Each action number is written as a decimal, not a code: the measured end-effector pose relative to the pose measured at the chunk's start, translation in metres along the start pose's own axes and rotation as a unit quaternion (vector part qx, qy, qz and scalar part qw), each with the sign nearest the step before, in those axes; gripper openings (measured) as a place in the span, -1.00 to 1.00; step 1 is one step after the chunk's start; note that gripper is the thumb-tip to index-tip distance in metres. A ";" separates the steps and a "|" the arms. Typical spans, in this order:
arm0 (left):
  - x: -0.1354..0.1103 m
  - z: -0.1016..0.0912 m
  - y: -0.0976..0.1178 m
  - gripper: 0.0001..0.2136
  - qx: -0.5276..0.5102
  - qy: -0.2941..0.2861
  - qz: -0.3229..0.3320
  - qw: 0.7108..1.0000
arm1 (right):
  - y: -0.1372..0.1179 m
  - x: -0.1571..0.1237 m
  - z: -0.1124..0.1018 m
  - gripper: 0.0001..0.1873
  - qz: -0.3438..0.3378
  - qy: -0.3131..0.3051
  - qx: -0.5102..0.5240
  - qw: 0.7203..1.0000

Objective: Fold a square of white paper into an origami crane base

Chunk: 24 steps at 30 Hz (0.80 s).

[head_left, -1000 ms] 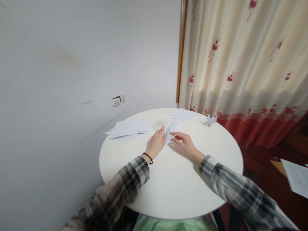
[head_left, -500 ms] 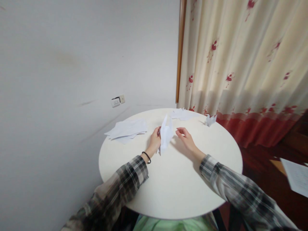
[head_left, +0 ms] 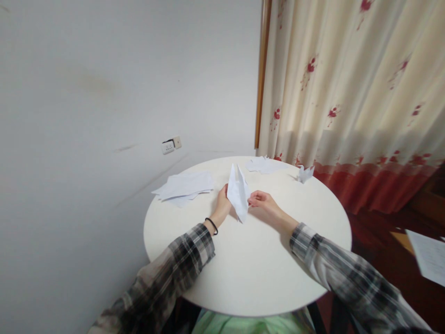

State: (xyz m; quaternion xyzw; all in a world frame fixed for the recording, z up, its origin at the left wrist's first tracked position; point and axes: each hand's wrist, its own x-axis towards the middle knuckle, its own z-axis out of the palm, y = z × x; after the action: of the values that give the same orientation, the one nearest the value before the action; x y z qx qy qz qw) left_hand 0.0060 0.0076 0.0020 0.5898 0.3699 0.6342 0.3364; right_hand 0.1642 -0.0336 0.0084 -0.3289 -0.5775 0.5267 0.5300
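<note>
- Head view: the folded paper (head_left: pixel 238 197) is standing out a little toward twelve o'clock from the middle of the round white table (head_left: pixel 253 273), between the two hands. It is showing a broad face to the camera, its two long points aiming toward twelve and its short tip pointing toward six.
- What is changing: one second ago the paper was lying low on the table under both hands; half a second ago the left hand was holding it raised, with the right hand apart. Now the paper is turning wider toward the camera, and the right hand is coming back to it.
- The left hand (head_left: pixel 223 204) is gripping the paper from its nine o'clock side; the fingertips are disappearing behind it, so their exact hold is hidden.
- The right hand (head_left: pixel 266 202) is reaching the three o'clock edge with fingers curling and tips gathering together; whether they are pinching the paper or only touching it, I cannot tell.
- For the work, this is seemingly meaning that the paper is being handled from both sides again, in the air rather than against the tabletop.
- Elsewhere on the table, a stack of loose sheets (head_left: pixel 187 185) is lying between ten and eleven, flat paper pieces (head_left: pixel 261 165) are resting near twelve, and a small folded figure (head_left: pixel 305 175) is standing between one and two.
</note>
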 end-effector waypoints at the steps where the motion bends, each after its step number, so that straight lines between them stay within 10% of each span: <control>1: 0.000 0.000 0.001 -0.82 0.003 0.004 0.009 1.000 | 0.000 0.000 0.000 -0.76 -0.002 0.000 0.000 1.000; 16: 0.000 -0.006 0.025 -0.88 0.134 0.067 0.215 0.965 | 0.000 0.002 -0.008 -0.88 -0.176 0.101 -0.191 0.961; 24: -0.003 -0.008 0.026 -0.85 0.142 0.095 0.178 0.969 | -0.016 -0.009 0.001 -0.90 -0.249 0.071 -0.286 0.923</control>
State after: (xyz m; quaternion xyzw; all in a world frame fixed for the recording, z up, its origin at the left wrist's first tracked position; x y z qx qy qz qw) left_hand -0.0018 -0.0092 0.0229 0.6250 0.3752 0.6780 0.0944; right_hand 0.1679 -0.0463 0.0212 -0.3486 -0.7278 0.1661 0.5668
